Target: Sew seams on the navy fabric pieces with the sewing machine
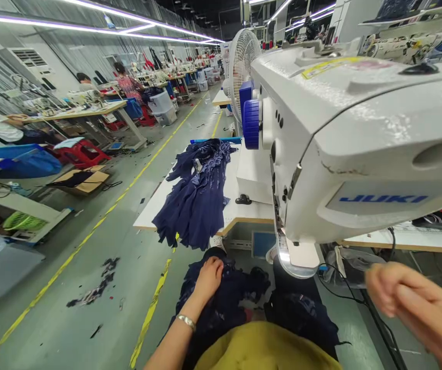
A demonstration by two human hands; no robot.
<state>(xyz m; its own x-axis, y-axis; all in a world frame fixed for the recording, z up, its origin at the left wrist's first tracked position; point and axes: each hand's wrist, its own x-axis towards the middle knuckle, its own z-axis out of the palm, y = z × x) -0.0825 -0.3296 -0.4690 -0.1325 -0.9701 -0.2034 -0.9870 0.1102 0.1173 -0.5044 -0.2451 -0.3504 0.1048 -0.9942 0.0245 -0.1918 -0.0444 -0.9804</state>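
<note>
My left hand [210, 275], with a bracelet at the wrist, rests on dark navy cloth pieces [226, 303] in my lap, its fingers curled into the cloth. Off to the right, my right hand [409, 295] is raised in the air, fingers drawn together and slightly blurred; whether anything is in them is hidden. Between the hands stands a white JUKI sewing machine [360, 154], its narrow arm end [300, 259] pointing toward me. A heap of navy cut pieces [201, 195] hangs over the front edge of the white table [147, 218].
A blue handwheel [252, 123] juts from the machine, with a white fan [242, 61] behind. Black cables [344, 293] hang beneath the right table. Fabric scraps [97, 285] lie on the floor by a yellow line [151, 313]. Several people sit at machines at left.
</note>
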